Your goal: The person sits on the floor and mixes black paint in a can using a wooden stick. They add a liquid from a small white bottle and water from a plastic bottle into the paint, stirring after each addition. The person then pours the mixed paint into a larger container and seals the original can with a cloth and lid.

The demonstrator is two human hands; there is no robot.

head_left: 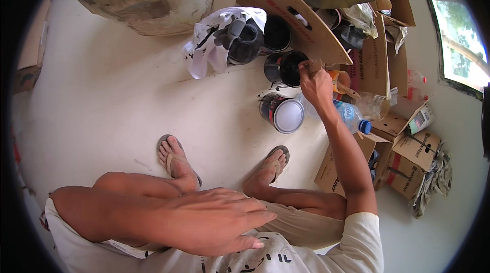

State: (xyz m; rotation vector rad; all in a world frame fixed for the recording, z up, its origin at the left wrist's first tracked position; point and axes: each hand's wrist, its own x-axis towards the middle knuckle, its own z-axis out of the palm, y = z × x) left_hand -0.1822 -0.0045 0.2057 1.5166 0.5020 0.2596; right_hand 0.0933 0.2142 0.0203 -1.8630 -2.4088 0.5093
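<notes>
My right hand point(317, 88) reaches out to an open can of black paint point(274, 70) on the floor. Its fingers pinch a small brown flat piece point(315, 64) at the can's right rim; I cannot make out its kind. Just nearer stands a closed paint can point(288, 115) with a pale lid and black drips on its side. Over my lap, my left hand point(219, 222) lies with its fingers stretched out, holding nothing. Beyond the open can are a dark rounded container point(246, 43) with a stained white cloth point(210, 51) around it and another open black can point(278, 33).
A clear plastic bottle point(348, 114) with a blue cap lies beside my right forearm, near a clear jar point(373, 106). Cardboard boxes point(408, 163) and a leaning cardboard panel point(291, 10) stand along the right. A large stained block-like object point(148, 0) stands at the far left.
</notes>
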